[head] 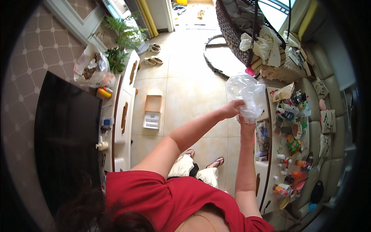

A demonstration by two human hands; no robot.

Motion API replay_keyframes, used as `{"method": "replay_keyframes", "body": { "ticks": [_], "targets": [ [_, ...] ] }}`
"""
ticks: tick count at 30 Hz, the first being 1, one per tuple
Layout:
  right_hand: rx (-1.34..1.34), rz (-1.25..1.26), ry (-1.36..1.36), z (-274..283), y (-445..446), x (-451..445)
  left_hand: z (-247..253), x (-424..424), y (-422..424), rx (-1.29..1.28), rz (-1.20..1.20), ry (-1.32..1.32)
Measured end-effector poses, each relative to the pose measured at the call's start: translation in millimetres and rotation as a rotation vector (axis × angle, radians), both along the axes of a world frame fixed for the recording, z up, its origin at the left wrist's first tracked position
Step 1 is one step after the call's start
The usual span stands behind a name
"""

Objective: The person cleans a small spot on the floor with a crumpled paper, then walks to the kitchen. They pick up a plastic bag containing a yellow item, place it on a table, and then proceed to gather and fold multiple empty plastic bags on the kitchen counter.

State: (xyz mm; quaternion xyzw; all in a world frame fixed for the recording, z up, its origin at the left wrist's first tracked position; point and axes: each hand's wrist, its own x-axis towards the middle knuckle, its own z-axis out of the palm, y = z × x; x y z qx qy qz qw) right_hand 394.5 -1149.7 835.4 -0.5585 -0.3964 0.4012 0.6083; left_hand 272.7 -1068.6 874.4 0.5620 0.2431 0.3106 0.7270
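A crumpled, see-through plastic bag hangs between my two hands, above the tiled floor beside the coffee table. My left hand grips its left side, fingers pinched into the film. Lower down, my right hand holds the bag's near end, with its fingertips partly hidden by the plastic. The bag looks puffed out at the far side, and I see nothing plain inside it.
To the right stands a coffee table crowded with bottles, jars and packets, before a leather sofa. An open cardboard box lies on the floor. A wicker hanging chair holds bags. Left is a television on a white cabinet.
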Motion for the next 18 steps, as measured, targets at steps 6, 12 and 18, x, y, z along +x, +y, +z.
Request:
{"method": "replay_keyframes", "body": {
  "ticks": [6,12,18],
  "targets": [
    [0.089,-0.367,0.410,20.9,-23.7,-14.3,-6.1,-13.7,-33.8,0.353,0.098,0.072],
    [0.132,-0.393,1.062,22.1,-67.6,33.3,-24.8,-14.9,-73.5,0.123,-0.038,0.224],
    [0.019,-0.407,0.871,3.4,-154.4,41.6,-34.8,34.9,-154.3,0.198,-0.065,0.022]
  ]
}}
